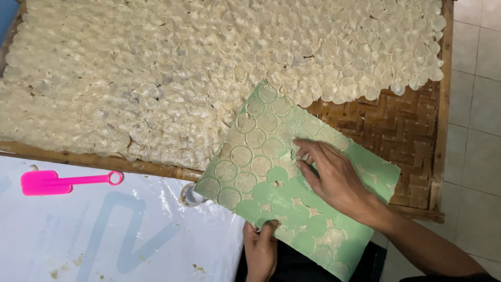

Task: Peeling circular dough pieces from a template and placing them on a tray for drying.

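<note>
A flat green plastic sheet [292,209] lies tilted across the near edge of a woven bamboo tray [402,125], its upper corner reaching the mass of pale round cracker discs [182,68] that covers most of the tray. Thin cream dough rounds [245,156] cling to the sheet's left half; the right half shows bare green circles. The right hand [334,175] rests palm-down on the sheet, fingers spread, fingertips touching the edge of the dough rounds. The left hand [261,245] pinches the sheet's lower edge between thumb and fingers. To the left, a bright pink plastic spatula [68,181] lies on a white plastic table cover with large grey-blue printed shapes [104,235]. A small round metal cutter [191,196] sits just beside the sheet's left corner
</note>
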